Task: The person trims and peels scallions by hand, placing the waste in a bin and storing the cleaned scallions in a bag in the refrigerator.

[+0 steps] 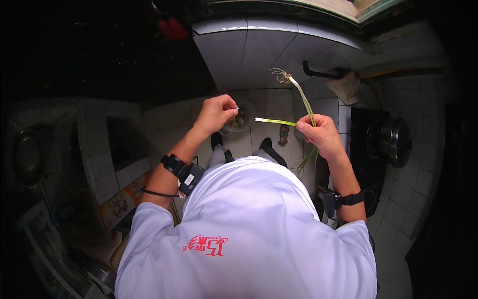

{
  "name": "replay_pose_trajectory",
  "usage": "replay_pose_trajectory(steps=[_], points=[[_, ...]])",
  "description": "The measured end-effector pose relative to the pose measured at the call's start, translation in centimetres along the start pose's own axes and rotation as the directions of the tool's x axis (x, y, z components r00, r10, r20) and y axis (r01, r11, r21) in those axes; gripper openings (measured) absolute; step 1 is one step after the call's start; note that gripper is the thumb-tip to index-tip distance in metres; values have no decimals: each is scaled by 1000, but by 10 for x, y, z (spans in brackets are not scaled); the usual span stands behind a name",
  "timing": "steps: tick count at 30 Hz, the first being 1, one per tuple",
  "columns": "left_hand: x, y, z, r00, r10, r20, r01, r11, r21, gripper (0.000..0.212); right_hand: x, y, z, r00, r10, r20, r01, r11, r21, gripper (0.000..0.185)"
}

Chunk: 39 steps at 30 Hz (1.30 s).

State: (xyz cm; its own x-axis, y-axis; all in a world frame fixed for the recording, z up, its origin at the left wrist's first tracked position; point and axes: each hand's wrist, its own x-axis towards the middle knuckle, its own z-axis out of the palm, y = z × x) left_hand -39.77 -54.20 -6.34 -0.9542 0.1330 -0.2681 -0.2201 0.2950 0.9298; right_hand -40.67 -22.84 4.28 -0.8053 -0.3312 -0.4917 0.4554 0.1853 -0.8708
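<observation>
My right hand (322, 135) grips two stalks of spring onion. One rooted spring onion (303, 96) points up and away, its thin brown roots spread at the tip. A second, rootless spring onion (276, 121) sticks out leftward with a pale, blunt end. Green leaves (310, 159) hang below the same hand. Thumb and fingers of my left hand (218, 112) are pinched together on a small pale scrap (237, 108); what it is exactly is too small to tell. Beneath that hand, a plastic-lined bin (248, 106) holds scraps, partly hidden by the fingers.
On the tiled floor, a crumpled patterned wrapper or cloth (283, 135) lies near my right shoe (266, 144). A metal pot (390, 142) stands on the dark stove top (368, 129) at right. A cloth (345, 88) hangs by a black pipe (319, 73). A dark counter (112, 59) fills the upper left.
</observation>
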Motion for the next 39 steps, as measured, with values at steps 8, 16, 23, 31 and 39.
replay_pose_trajectory(steps=[8, 16, 23, 31, 39], points=[[15, -31, 21, 963, 268, -25, -227, 860, 457, 19, -7, 0, 15, 1000, 6, 29, -7, 999, 44, 18], [27, -13, 42, 973, 233, -2, -210, 881, 423, 20, -10, -7, 12, 999, -19, 46, 20, 1000, -22, 20], [19, 6, 28, 964, 242, -115, -217, 957, 191, 21, -8, -7, 18, 999, -26, 47, 30, 997, -73, 18], [-23, 92, 16, 899, 362, -247, -434, 813, -387, 38, -9, -10, 28, 999, -32, 19, 36, 969, -245, 19], [-30, 106, 2, 959, 254, -124, -281, 809, -516, 11, -22, -24, 29, 983, -79, 165, 64, 994, 94, 23]])
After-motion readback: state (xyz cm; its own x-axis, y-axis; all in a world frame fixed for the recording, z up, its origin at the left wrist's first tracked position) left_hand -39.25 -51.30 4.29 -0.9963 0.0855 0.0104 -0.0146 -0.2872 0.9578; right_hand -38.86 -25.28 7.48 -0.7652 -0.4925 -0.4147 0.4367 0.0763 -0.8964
